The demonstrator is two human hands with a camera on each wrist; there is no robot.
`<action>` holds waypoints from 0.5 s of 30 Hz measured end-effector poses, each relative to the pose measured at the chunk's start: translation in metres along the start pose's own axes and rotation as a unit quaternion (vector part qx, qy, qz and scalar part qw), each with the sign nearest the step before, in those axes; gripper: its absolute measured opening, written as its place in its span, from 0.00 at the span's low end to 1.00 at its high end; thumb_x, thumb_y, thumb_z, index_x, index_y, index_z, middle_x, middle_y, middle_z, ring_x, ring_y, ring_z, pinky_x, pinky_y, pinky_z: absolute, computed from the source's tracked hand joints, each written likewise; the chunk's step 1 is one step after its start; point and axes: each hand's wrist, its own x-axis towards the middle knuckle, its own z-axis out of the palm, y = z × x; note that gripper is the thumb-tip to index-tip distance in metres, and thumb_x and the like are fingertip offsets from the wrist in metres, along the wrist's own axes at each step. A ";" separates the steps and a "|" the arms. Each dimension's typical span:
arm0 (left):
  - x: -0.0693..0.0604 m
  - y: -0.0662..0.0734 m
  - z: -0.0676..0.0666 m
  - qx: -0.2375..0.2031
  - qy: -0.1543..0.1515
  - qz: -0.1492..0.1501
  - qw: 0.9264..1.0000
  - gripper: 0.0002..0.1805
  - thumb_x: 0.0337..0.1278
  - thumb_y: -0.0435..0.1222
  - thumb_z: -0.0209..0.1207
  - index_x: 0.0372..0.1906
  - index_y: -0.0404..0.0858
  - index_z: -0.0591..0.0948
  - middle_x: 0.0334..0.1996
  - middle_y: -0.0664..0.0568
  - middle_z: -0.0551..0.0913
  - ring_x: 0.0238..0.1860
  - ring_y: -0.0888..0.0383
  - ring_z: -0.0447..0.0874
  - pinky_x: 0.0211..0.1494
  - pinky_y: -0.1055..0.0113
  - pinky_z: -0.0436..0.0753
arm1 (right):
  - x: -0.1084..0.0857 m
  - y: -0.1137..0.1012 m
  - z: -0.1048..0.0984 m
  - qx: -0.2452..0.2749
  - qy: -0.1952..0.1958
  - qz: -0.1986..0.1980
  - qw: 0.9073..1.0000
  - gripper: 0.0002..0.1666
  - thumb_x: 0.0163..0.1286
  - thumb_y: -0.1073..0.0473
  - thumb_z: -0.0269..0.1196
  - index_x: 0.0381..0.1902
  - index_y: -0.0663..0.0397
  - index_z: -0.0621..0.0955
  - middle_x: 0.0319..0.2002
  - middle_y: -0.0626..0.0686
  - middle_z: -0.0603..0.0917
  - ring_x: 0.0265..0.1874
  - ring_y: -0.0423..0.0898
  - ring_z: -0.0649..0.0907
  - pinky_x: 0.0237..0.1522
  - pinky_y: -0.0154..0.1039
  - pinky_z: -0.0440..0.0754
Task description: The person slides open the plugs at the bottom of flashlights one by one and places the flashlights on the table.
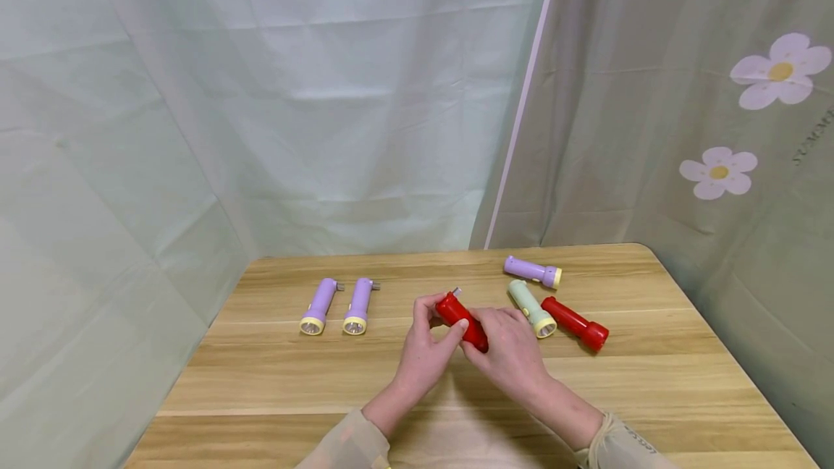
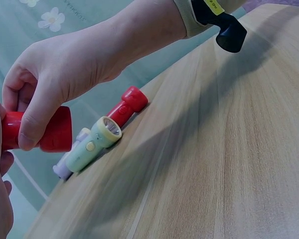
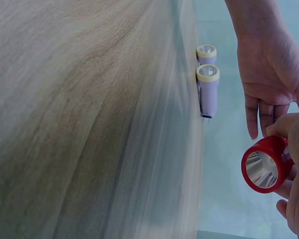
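Above the front middle of the table, both hands hold a red flashlight (image 1: 456,313) with a metal plug sticking out at its far end. My left hand (image 1: 422,347) grips the plug end, its thumb on the near side and fingers behind. My right hand (image 1: 511,355) grips the lamp end, thumb and fingers around it. In the right wrist view the reflector (image 3: 260,169) shows inside the red rim. A green flashlight (image 1: 531,308) lies just beyond my right hand, with another red flashlight (image 1: 575,323) to its right.
Two purple flashlights, a left one (image 1: 321,306) and a right one (image 1: 359,306), lie side by side on the left, plugs out. Another purple flashlight (image 1: 533,271) lies near the back edge. Curtains (image 1: 391,129) hang behind the wooden table (image 1: 274,382).
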 end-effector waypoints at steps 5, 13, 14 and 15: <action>0.000 0.000 0.000 -0.001 0.000 0.002 1.000 0.28 0.66 0.41 0.66 0.66 0.54 0.66 0.53 0.57 0.80 0.53 0.54 0.78 0.58 0.42 0.77 | 0.000 0.000 0.000 0.001 0.005 -0.002 1.000 0.27 0.52 0.55 0.79 0.49 0.52 0.83 0.38 0.47 0.89 0.34 0.43 0.85 0.53 0.48 0.78; 0.000 -0.001 0.001 0.000 -0.001 0.009 1.000 0.29 0.67 0.42 0.66 0.67 0.53 0.66 0.53 0.56 0.80 0.53 0.54 0.78 0.58 0.39 0.76 | -0.001 0.000 0.001 0.000 0.004 -0.003 1.000 0.27 0.52 0.56 0.79 0.50 0.53 0.83 0.38 0.47 0.88 0.34 0.43 0.85 0.53 0.48 0.78; 0.000 -0.002 0.001 -0.001 -0.001 0.009 1.000 0.28 0.67 0.42 0.66 0.66 0.53 0.67 0.54 0.56 0.80 0.53 0.54 0.78 0.58 0.39 0.76 | -0.001 0.000 0.001 0.000 0.003 -0.003 1.000 0.27 0.52 0.56 0.79 0.50 0.53 0.83 0.38 0.47 0.88 0.34 0.43 0.85 0.53 0.48 0.78; 0.000 -0.002 0.001 -0.003 -0.001 0.009 1.000 0.28 0.67 0.41 0.66 0.66 0.53 0.67 0.54 0.56 0.80 0.53 0.54 0.78 0.59 0.39 0.76 | -0.001 0.000 0.001 0.000 0.003 -0.003 1.000 0.27 0.52 0.56 0.79 0.50 0.53 0.83 0.38 0.47 0.88 0.34 0.43 0.85 0.53 0.48 0.78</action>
